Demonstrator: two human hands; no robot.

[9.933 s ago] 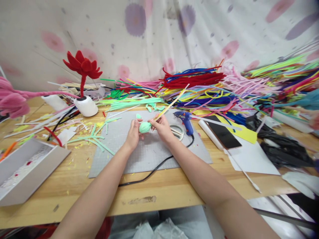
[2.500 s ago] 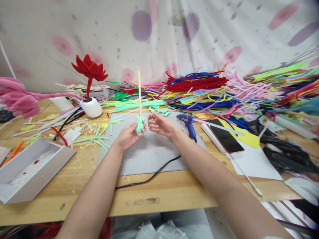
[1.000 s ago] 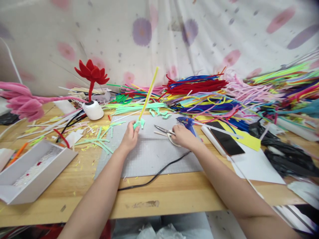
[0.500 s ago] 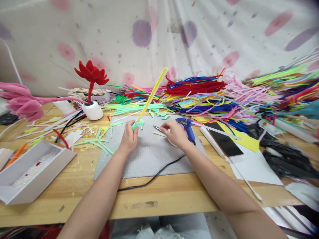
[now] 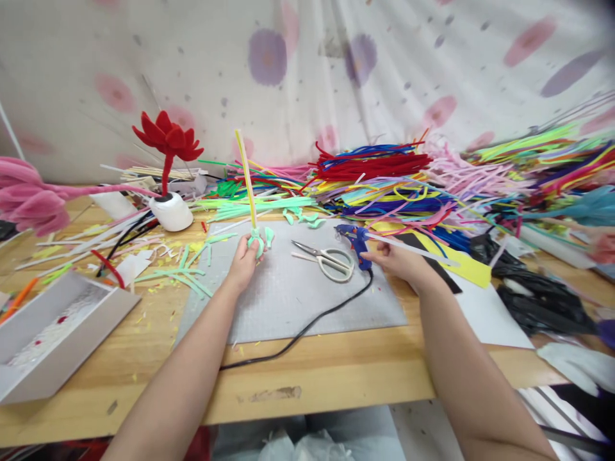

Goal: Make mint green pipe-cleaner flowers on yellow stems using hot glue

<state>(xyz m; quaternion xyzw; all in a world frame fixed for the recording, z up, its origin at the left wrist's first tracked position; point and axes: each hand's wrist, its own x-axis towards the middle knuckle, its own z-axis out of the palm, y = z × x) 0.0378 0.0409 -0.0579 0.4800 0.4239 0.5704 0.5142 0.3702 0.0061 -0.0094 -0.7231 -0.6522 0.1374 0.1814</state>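
Observation:
My left hand [image 5: 245,262] is closed on the green fuzzy base of a pipe-cleaner stem [image 5: 248,179], which stands upright, yellow with a pale strip. A mint-green fuzzy leaf [image 5: 269,237] shows just right of the fingers. At the mat's right side, my right hand [image 5: 398,261] has its thumb and fingers on the handle of a blue glue gun [image 5: 355,240]; part of the grip is hidden. A long glue stick [image 5: 413,248] runs out of the gun's back. Between the hands, scissors [image 5: 331,262] with pale handles lie on the grey cutting mat [image 5: 288,307].
A black cord [image 5: 307,333] crosses the mat. Left stand a red flower in a white pot [image 5: 172,214] and a grey box [image 5: 62,333]. Pipe cleaners [image 5: 375,166] are heaped behind. A dark phone [image 5: 442,275] lies right; another person's hand [image 5: 603,243] shows at the right edge.
My right hand has let go of the scissors, now lying on the mat, and moved right to the glue gun. In my left hand the stem has swung from leaning right to nearly upright.

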